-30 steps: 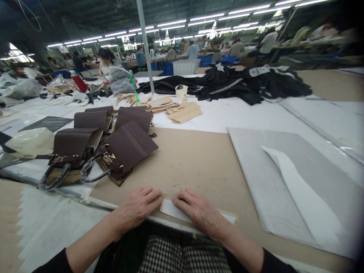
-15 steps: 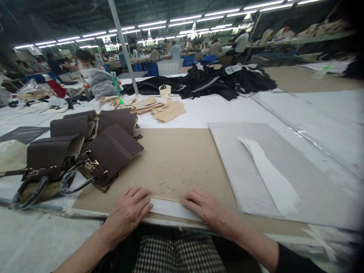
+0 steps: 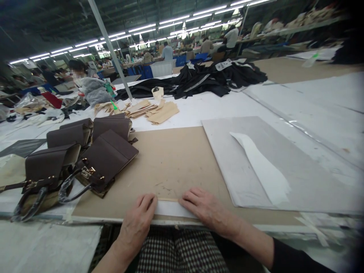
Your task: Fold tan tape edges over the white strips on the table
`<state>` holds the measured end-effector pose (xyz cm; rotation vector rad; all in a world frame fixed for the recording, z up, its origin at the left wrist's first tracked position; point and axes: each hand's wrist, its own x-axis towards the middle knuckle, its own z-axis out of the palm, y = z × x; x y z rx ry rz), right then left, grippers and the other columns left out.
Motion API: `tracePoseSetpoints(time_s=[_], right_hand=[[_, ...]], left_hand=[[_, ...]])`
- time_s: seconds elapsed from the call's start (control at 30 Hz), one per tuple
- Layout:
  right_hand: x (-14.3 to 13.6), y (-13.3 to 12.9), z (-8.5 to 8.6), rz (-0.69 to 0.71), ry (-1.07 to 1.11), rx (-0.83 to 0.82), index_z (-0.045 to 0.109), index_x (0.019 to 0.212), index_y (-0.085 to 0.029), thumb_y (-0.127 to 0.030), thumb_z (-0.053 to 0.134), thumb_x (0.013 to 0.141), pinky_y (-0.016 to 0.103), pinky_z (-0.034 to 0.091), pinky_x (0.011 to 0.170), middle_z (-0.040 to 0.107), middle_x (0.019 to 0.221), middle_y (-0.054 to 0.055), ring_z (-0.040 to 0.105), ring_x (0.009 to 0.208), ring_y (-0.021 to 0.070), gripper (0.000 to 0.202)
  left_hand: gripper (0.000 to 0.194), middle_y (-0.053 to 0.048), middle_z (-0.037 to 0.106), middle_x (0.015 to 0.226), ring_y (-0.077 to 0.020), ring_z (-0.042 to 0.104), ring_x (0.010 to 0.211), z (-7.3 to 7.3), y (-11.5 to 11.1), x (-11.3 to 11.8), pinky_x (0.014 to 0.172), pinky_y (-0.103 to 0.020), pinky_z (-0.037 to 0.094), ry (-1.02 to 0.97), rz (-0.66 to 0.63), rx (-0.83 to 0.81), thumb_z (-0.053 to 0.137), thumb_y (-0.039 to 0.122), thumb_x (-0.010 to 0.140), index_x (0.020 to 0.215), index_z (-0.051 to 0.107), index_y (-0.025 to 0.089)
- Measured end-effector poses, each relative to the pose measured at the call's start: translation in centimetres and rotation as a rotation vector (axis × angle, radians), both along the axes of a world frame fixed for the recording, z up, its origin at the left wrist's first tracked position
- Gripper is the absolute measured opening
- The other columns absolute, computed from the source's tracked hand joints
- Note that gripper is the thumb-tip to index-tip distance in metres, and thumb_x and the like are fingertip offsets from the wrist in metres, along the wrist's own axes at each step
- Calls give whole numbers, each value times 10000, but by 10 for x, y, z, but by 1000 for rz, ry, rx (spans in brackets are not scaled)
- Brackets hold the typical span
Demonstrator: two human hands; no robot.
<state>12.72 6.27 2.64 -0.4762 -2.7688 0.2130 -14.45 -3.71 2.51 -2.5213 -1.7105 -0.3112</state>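
Observation:
A white strip [image 3: 173, 209] with a thin tan upper edge lies flat along the near edge of the brown board [image 3: 173, 163]. My left hand [image 3: 140, 216] is at its left end, fingers curled and pressed together on the strip. At the right end my right hand [image 3: 206, 208] has its fingers closed, with the fingertips on the tan edge. Both ends of the strip are hidden under the hands. To the left lie several dark brown handbags [image 3: 106, 159] with gold clasps and plastic-wrapped handles.
Right of the board lies a grey sheet [image 3: 284, 148] with a curved white piece [image 3: 258, 165] on it. Farther back are tan pieces [image 3: 163, 113], a pile of black material [image 3: 207, 79] and a metal pole [image 3: 110, 49]. A person [image 3: 85, 81] sits at the back left.
My left hand has turned more upright and shifted slightly right along the strip, its fingers more curled. My right hand stays near the right end. The view has tilted and shifted slightly.

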Motion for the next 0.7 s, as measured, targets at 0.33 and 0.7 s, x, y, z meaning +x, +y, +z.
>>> tracePoseSetpoints(time_s=[0.33,0.7], right_hand=[[-1,-2,-4,-2,46,56,631,1192,-132,-160,554,1013,404,490,767,618,999,87,516,885,248,197],[1,-2,-4,-25,34,4,634,1147,-136,-166,621,986,407,473,788,618,1020,80,518,906,254,165]], left_hand=[[476,-163,614,1290,-307,560,1205,-14,4,65,1031,-473,524,-51,-36,130,391,74,957,1418,495,124],[394,-132,647,1144,-308,567,1080,5,-10,12,1023,-545,461,94,170,128,489,60,913,1285,587,145]])
